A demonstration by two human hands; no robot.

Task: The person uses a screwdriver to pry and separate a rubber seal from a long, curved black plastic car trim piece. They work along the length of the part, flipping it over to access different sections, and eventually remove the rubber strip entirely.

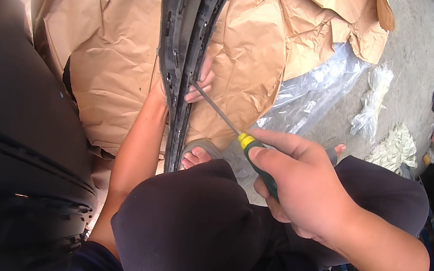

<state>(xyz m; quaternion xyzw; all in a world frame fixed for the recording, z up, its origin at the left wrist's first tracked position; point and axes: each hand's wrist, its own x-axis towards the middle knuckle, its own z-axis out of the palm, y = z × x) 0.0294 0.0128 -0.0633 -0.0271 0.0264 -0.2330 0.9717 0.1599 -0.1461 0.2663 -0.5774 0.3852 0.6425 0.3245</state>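
Note:
A long black plastic strip [184,21] with small slots along it runs upright through the middle of the view. My left hand [200,85] is closed round it from behind, fingertips showing at its right side and the palm hidden. In my right hand [300,187] is a screwdriver [247,143] with a green and yellow handle; its thin shaft slants up-left, and its tip is at the strip's right edge beside my left fingers.
Crumpled brown paper [106,42] lies beneath, with clear plastic sheeting [310,93] and white woven material [393,148] on the concrete floor [401,63]. A large black panel [27,104] stands at left. My bent knees and sandalled feet [196,155] are below; assorted items crowd the far right.

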